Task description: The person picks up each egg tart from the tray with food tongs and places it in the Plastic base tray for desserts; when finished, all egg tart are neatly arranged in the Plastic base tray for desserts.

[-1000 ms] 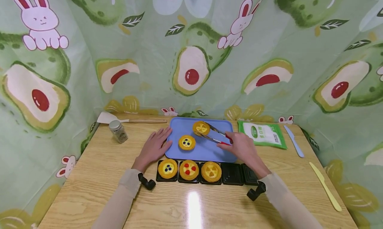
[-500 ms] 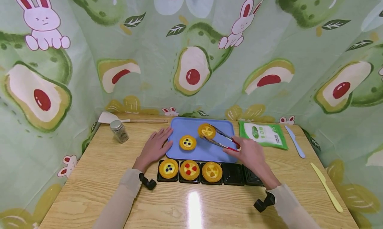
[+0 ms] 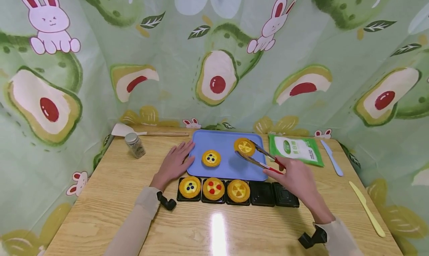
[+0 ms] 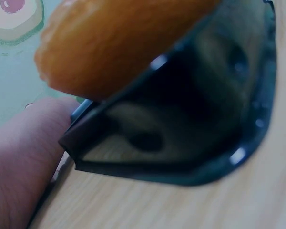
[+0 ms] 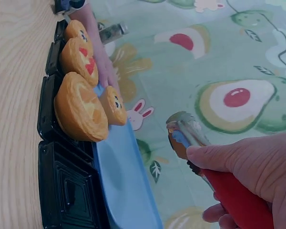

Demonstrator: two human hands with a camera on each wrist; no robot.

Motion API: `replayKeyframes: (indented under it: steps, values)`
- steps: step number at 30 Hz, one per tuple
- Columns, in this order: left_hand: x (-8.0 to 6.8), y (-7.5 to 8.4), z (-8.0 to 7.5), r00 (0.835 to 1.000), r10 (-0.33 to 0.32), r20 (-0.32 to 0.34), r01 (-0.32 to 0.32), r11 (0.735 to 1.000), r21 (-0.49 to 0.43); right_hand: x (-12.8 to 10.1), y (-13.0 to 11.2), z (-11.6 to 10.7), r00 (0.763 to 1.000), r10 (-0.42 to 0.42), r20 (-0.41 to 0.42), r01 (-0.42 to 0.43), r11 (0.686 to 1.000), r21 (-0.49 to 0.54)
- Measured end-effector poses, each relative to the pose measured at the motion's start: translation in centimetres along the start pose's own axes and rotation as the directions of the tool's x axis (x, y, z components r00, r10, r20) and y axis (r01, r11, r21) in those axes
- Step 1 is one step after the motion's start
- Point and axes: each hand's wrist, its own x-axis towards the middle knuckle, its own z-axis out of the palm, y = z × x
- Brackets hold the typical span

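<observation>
My right hand grips red-handled metal tongs, and the tongs clamp a yellow-topped tart held just above the right part of the blue tray. The right wrist view shows the same hand round the tongs' red handle. A tart with blue dots lies on the tray. My left hand rests flat on the table, fingers touching the tray's left edge. A row of black cups holds three tarts; the two rightmost cups stand empty. The left wrist view is a blurred close-up of a black cup.
A spice jar and a wooden spatula lie at the back left. A green-and-white packet, a pale blue knife and a yellow knife lie on the right. Printed cloth walls surround the wooden table.
My right hand has drawn back to the right and toward me, carrying the tongs and the yellow-topped tart from the tray's middle rear to its right side. The left hand has stayed put.
</observation>
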Motion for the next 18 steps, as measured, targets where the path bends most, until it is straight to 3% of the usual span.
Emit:
replayKeyframes:
  steps: [12, 18]
  values:
    - [-0.1, -0.1, 0.2, 1.000, -0.001, 0.004, 0.001, 1.000, 0.003, -3.7, 0.8, -1.3, 1.000, -0.009, -0.025, 0.008, 0.998, -0.060]
    - [0.0, 0.1, 0.1, 1.000, -0.006, 0.011, 0.006, 1.000, -0.005, -5.9, 1.3, -1.9, 0.999, 0.032, -0.009, -0.032, 0.998, -0.052]
